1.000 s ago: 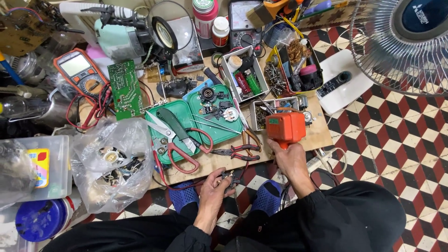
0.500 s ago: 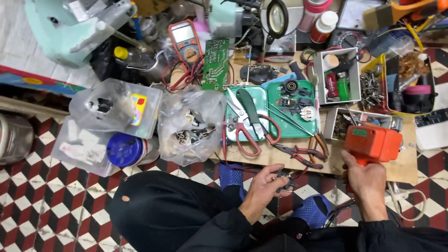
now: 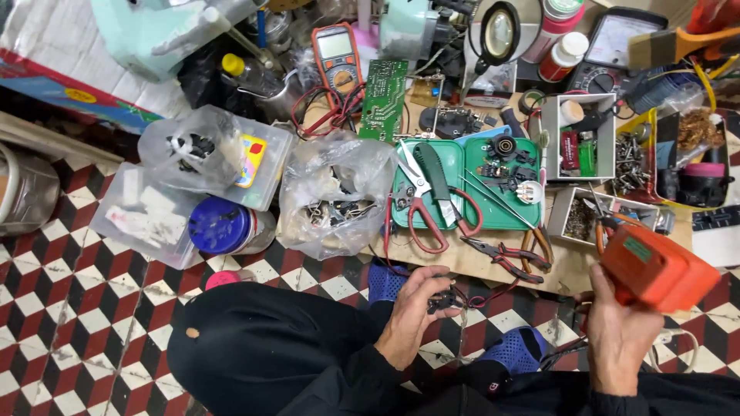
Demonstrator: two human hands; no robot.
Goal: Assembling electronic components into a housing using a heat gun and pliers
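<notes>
My right hand (image 3: pixel 617 331) grips an orange glue gun (image 3: pixel 655 270), held at the right end of the wooden work board (image 3: pixel 470 266). My left hand (image 3: pixel 416 308) is closed on a small black part (image 3: pixel 443 300) with red and black wires, just below the board's front edge. Straight ahead lies a green tray (image 3: pixel 470 216) with red-handled scissors (image 3: pixel 420 208), a green-handled tool and small black parts. Red-handled pliers (image 3: pixel 501 254) lie on the board between my hands.
A clear bag of parts (image 3: pixel 335 196), plastic boxes (image 3: pixel 208 158) and a blue-lidded jar (image 3: pixel 223 226) sit left on the checkered floor. Behind are a multimeter (image 3: pixel 339 58), a green circuit board (image 3: pixel 384 100), grey parts boxes (image 3: pixel 578 135) and cans. My blue slippers (image 3: pixel 512 350) are below.
The view has swung left, bringing more floor and the plastic boxes into sight. My right hand has tilted the orange glue gun and drawn it nearer. My left hand stays on the small wired part.
</notes>
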